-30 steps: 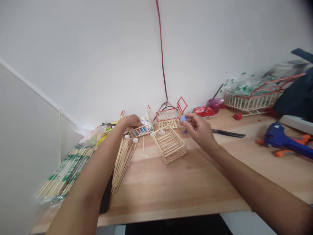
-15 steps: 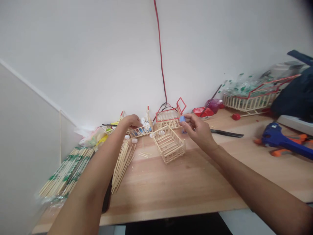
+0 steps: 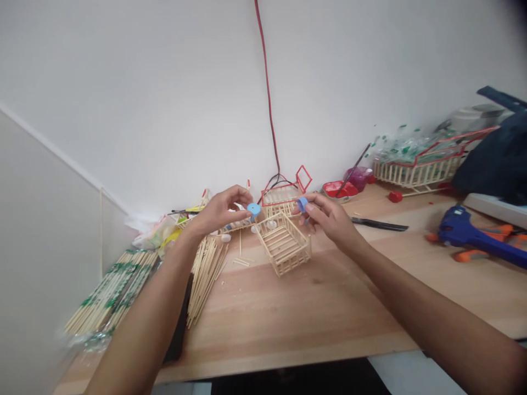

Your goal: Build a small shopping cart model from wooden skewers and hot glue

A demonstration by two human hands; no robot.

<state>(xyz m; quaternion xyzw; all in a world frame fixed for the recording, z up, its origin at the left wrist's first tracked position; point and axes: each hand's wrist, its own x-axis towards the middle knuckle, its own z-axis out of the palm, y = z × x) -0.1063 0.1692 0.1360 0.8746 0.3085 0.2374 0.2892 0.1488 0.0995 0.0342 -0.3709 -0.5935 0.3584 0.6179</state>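
My left hand [image 3: 220, 211] is raised above the table and pinches a light blue bottle cap [image 3: 253, 209] at its fingertips. My right hand [image 3: 329, 219] pinches a second blue bottle cap [image 3: 302, 204]. Between and just below both hands stands a small open basket of wooden sticks [image 3: 284, 244] on the wooden table [image 3: 313, 307]. Behind my left hand is another stick basket [image 3: 236, 222] that holds several caps, mostly hidden by the hand.
Loose bamboo sticks [image 3: 206, 271] and packed bundles [image 3: 109, 291] lie at left. A red-rimmed stick basket [image 3: 284, 197], a red dish [image 3: 340, 189], a black knife [image 3: 381, 224], a blue glue gun [image 3: 473, 236] and a larger basket [image 3: 424, 164] sit toward the back and right. A red cable [image 3: 267, 93] hangs down the wall.
My left hand has come up out of the basket of caps with a blue cap in its fingers. My right hand has shifted slightly left with its cap.
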